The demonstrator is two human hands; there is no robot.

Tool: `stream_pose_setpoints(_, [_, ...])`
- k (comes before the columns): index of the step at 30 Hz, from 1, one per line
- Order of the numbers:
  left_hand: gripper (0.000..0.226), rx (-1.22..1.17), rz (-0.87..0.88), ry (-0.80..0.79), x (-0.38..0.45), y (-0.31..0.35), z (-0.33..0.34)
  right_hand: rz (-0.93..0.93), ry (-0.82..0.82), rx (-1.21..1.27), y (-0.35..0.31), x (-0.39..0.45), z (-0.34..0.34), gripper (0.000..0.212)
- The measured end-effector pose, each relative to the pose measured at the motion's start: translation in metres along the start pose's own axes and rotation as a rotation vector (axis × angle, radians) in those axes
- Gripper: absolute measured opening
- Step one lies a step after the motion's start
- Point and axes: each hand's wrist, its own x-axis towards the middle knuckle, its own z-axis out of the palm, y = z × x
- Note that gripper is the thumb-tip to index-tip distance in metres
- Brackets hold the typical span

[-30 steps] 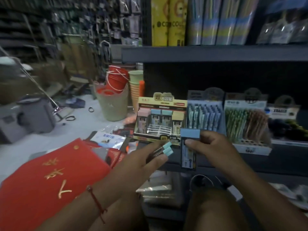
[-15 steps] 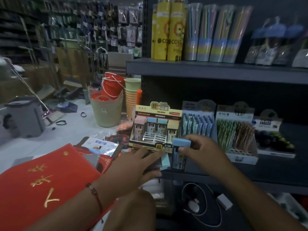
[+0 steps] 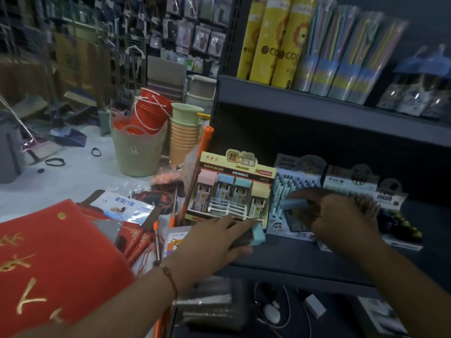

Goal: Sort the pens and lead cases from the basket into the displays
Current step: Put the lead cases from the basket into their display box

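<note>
Left hand holds lead cases, fingers curled round the dark bodies; the teal caps project at about 2 o'clock toward the display. Their long axis runs roughly 8 to 2 o'clock, near level, just above the shelf edge at the display's front lip.

The display stands on the shelf, its cases upright, caps at 12 o'clock, in four columns.

Right hand pinches a blue-capped case before the pen display, fingers clamped on the body; cap at 9 o'clock, long axis near horizontal. The body is blurred.

Judgement: cases are light, rigid plastic, smooth and liable to slip; caps may pull off. Grip is best taken mid-body, on the flat faces, then turned cap-up for insertion.
</note>
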Motion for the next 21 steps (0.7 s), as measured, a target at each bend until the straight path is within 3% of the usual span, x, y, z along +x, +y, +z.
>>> stream_pose_setpoints(9, [0.062,0.012,0.013,0.194,-0.002,-0.043,-0.019,-0.188,0.198,0.165,-0.029,0.094,0.055,0.024])
stream_pose_setpoints(13, [0.063,-0.013,-0.019,0.124,0.0,-0.048,-0.014,-0.15,0.255,0.323,-0.012,0.117,0.075,0.025])
stream_pose_setpoints(21, [0.062,-0.054,-0.136,-0.077,-0.002,-0.053,0.001,-0.203,0.287,0.406,-0.009,0.157,0.098,0.024])
